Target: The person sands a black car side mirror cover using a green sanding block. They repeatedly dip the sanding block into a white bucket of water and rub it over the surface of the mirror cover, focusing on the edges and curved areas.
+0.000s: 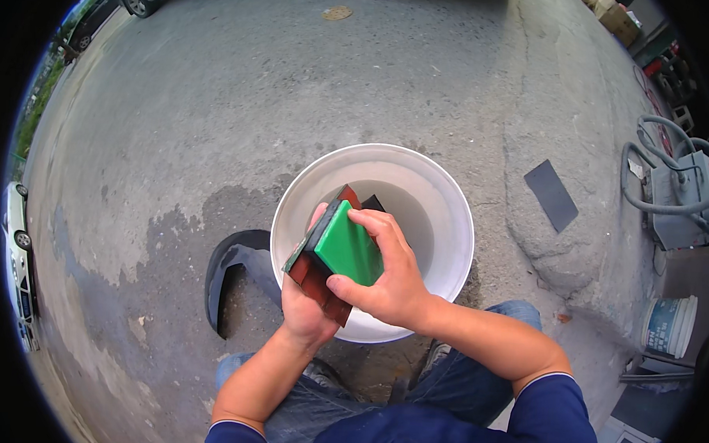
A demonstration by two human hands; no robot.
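Above the white bucket, my right hand grips a green sanding block with a black layer under it. Its thumb lies at the near edge and its fingers at the far edge. From below and the left, my left hand holds a reddish-brown sheet, which looks like sandpaper, against the block's black side. The sheet's ends stick out past the block at both ends. Most of my left fingers are hidden behind it. A dark corner shows just beyond the block; what it belongs to I cannot tell.
Greyish water is in the bucket. A curved black trim piece lies left of it on wet concrete. To the right are a dark rectangular sheet, a grey machine with hoses and a small labelled bucket. Cars stand farther off.
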